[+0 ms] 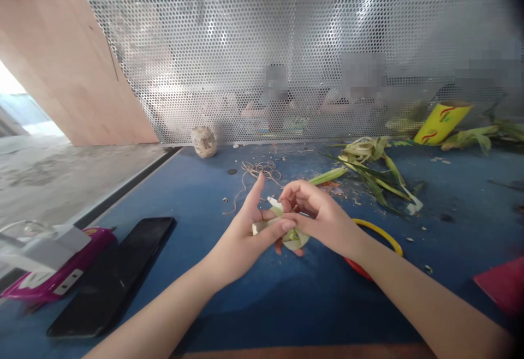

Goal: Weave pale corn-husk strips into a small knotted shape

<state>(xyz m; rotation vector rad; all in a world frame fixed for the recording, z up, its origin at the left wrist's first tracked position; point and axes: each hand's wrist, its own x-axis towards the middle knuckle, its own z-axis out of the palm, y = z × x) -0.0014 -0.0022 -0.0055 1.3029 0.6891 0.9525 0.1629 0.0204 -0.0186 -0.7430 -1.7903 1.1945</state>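
Over the middle of the blue table (262,315), both hands meet at a small folded piece of pale green corn husk (296,239). My left hand (241,233) has it between fingers and thumb, with the index finger pointing up. From the other side my right hand (323,214) pinches the husk close to its upper white end. Fingers cover part of the piece. Beneath my right wrist show a yellow loop (380,231) and a red curved part; what they belong to is mostly hidden. Loose thin string (262,171) lies tangled just beyond the hands.
Corn husks (368,168) lie in a heap at back right, near a tilted yellow roll (442,124). A perforated metal panel (245,48) bounds the far edge. At left are a black phone (118,277) and a magenta power strip (73,271). A whitish lump (203,142) stands at back left.
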